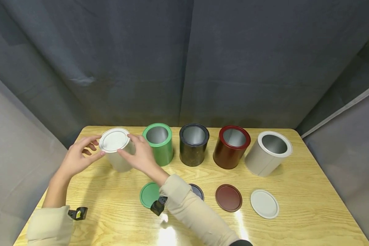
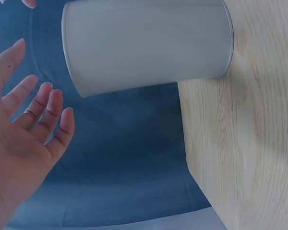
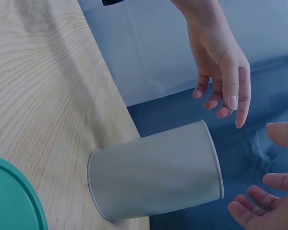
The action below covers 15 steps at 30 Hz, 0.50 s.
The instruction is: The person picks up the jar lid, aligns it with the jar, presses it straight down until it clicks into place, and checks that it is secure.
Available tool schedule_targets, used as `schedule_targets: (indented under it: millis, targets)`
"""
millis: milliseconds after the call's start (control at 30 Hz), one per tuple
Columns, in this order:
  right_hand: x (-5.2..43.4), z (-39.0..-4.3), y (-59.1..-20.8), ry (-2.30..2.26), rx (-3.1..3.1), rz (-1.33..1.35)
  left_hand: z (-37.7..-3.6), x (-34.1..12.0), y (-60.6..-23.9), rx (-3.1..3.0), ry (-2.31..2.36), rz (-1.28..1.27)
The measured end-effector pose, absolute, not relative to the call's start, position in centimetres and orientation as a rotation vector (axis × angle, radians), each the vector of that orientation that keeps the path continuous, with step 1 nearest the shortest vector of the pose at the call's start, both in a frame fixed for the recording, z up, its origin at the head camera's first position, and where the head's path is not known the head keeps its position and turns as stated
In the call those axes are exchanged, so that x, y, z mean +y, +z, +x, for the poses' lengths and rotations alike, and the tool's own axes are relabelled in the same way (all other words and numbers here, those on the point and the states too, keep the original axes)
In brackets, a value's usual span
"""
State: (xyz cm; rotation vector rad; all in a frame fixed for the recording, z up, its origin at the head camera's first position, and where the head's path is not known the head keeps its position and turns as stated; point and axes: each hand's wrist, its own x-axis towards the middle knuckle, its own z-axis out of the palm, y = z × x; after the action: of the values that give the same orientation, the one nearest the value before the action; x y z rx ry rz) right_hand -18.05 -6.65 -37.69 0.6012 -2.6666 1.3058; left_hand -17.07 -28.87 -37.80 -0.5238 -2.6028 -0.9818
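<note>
At the table's left end stands a white can [image 1: 120,162], its top covered by a white lid [image 1: 113,140]. My left hand [image 1: 76,155] is at the left of the lid, fingers relaxed and slightly bent. On the opposite side my right hand [image 1: 141,153] has its thumb and fingers spread near the rim. In the left wrist view, a gap shows between the left hand [image 2: 31,124] and the can [image 2: 149,45]. The right wrist view likewise shows the right hand [image 3: 273,196] apart from the can [image 3: 156,172]. Neither hand holds anything.
Uncovered green [image 1: 164,153], black [image 1: 192,152], dark red [image 1: 229,153] and white [image 1: 261,160] cans line the back. In front lie green [image 1: 148,194], dark [image 1: 198,192], dark red [image 1: 229,197] and white [image 1: 264,204] lids; my right sleeve partly covers the first two.
</note>
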Motion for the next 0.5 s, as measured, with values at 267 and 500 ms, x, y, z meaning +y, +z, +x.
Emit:
schedule_targets:
  millis: [267, 500]
  targets:
    - [-5.5, -17.1, -37.4, 1.246, -2.647, 0.686, -16.1, -27.5, -37.9, -2.527, -1.047, -0.596]
    - [-4.6, -16.2, -37.0, 1.194, -2.667, 0.713, -15.3, -26.6, -38.0, -2.517, -1.024, -0.645]
